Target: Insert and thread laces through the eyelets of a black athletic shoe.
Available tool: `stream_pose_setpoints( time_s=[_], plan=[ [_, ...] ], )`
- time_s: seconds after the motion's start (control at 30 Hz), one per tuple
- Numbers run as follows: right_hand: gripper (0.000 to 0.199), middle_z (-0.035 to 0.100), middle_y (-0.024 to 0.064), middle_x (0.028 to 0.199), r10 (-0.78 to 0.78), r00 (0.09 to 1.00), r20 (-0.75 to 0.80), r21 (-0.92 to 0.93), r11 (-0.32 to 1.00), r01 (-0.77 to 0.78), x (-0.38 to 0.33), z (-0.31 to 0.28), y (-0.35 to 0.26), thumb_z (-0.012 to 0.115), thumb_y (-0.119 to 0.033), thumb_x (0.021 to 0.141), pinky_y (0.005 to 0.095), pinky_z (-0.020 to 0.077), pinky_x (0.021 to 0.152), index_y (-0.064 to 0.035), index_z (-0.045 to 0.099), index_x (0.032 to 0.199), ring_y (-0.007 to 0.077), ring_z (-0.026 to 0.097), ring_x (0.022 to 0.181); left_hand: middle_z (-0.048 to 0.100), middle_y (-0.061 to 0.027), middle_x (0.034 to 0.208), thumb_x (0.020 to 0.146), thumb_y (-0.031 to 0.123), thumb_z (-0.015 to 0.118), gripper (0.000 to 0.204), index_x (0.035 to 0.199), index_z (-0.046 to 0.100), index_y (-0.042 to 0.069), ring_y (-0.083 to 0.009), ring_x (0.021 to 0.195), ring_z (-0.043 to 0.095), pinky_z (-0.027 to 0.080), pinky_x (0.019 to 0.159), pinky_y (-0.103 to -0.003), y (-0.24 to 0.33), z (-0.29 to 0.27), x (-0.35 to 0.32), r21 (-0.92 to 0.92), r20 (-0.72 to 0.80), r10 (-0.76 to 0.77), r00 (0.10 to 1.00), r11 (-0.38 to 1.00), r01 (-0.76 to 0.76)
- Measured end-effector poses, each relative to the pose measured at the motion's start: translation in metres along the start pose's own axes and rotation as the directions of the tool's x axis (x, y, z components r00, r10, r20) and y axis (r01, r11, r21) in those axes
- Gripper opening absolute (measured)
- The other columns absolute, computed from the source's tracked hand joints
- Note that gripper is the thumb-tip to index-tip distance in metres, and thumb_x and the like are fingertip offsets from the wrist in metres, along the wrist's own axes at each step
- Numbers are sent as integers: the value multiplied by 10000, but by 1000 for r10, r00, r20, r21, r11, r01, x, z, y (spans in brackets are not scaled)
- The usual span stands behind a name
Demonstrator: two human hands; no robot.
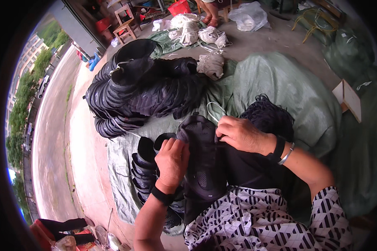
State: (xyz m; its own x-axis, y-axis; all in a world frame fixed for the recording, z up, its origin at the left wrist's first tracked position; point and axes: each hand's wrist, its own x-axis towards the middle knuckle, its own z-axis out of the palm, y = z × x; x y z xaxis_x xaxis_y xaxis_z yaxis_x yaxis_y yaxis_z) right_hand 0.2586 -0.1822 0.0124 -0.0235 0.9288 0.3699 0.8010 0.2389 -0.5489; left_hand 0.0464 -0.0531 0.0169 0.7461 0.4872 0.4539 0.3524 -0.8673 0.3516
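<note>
A black shoe upper (203, 167) lies lengthwise over my lap, its padded end pointing away from me. My left hand (171, 161) is closed on its left edge, thumb and fingers pressed together. At the opposite edge, my right hand (243, 134) pinches with bent fingers; whatever sits between the fingertips is too dark and small to make out. Beyond the right wrist is a bundle of black laces (267, 115). Close to my left hand stands a row of nested black shoe uppers (142, 167).
A large pile of black shoe uppers (151, 88) rests on green sheeting (280, 79). White cord bundles (188, 31) lie farther off, near another person's feet (213, 21). A wooden chair (125, 23) stands far left. A box-like wooden piece (348, 98) is at right.
</note>
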Motion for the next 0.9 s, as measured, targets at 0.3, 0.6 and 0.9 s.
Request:
stream_pose_setpoints(
  time_s=[0.3,0.6,0.9],
  plan=[
    [97,504,88,845,-152,917,369,-276,924,265,15,-9,-6,598,-34,696,358,492,688,-7,555,779,255,594,807,573,-38,925,661,89,713,269,910,612,102,-244,931,566,508,776,-351,-9,-45,54,-212,372,343,863,936,-281],
    [89,560,190,882,192,897,397,-199,973,-120,23,-3,-27,581,-40,769,435,489,736,41,616,759,351,612,837,536,-27,746,730,269,719,196,698,631,96,-240,763,548,483,615,-325,2,-35,70,-120,559,424,713,892,-436],
    [163,617,86,750,472,866,166,796,455,-400,63,-37,-28,476,-189,948,208,446,428,-28,499,945,130,617,543,603,0,840,930,346,543,315,982,619,45,-84,742,556,448,650,-241,-6,-22,74,-560,675,-230,701,460,689]
  ],
)
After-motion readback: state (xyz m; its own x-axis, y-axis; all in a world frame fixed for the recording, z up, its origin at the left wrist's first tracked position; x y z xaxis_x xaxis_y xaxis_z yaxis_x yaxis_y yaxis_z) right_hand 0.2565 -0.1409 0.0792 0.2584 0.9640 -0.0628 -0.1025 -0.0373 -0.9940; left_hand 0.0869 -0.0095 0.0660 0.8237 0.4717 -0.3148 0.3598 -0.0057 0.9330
